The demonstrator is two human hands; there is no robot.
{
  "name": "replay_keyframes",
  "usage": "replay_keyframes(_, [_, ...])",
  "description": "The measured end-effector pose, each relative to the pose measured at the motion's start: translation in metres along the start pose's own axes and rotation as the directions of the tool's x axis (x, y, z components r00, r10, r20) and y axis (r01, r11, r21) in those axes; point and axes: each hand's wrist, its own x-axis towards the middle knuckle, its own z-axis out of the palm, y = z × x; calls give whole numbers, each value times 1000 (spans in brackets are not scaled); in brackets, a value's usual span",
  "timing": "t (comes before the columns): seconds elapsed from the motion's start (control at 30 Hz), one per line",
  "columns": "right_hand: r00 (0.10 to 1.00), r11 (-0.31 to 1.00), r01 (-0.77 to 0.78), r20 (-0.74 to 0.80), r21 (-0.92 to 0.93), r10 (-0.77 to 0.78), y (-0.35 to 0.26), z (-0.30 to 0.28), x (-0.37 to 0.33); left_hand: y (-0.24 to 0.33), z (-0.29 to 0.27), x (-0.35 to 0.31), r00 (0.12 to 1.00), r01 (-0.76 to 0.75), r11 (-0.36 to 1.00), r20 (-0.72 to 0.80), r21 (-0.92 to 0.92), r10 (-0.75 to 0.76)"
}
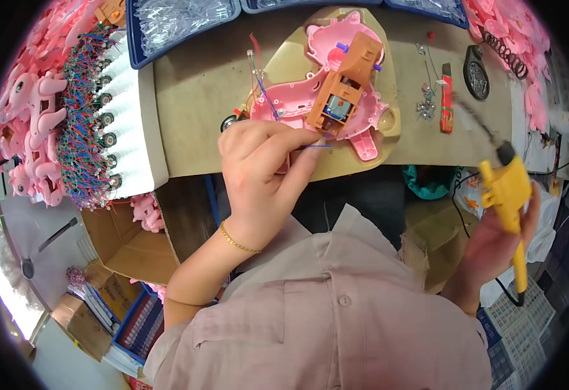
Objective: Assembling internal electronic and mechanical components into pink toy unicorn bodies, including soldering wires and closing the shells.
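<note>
At the far left, pink animal-shaped toy bodies (pixel 28 104) are lying in a pile, and beside them a dense mass of red, green and blue wires (pixel 86 110) is hanging along a white ridged holder (pixel 149 123). Below, an open cardboard box (pixel 138 250) is holding another pink body. Above, a blue tray (pixel 143 60) is holding clear plastic parts (pixel 184 18). The left hand (pixel 262 156) is reaching over the tan worktable's (pixel 193 130) near edge, its thumb and forefinger pinching a thin blue wire (pixel 317 146) at the lower end of an orange gearbox housing (pixel 362 55). That housing is lying aslant across an open pink toy shell (pixel 291 97), which is resting on a beige fixture (pixel 336 170). Farther right, a red-and-black tool (pixel 447 104) and a black oval disc (pixel 476 73) are lying on the worktable. The right hand (pixel 492 234), partly hidden, is gripping a yellow soldering gun (pixel 508 188), whose blurred tip is pointing up and leftward, well apart from the wire.
</note>
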Motion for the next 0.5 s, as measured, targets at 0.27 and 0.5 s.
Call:
replay_keyframes(0.27, [659, 949, 282, 690, 142, -299, -3, 17, 1, 6, 6, -1, 999, 30, 999, -23, 42, -29])
replay_keyframes(0.5, [614, 847, 510, 626, 149, -480, 7, 40, -4, 7, 6, 1, 999, 33, 998, -13, 62, -33])
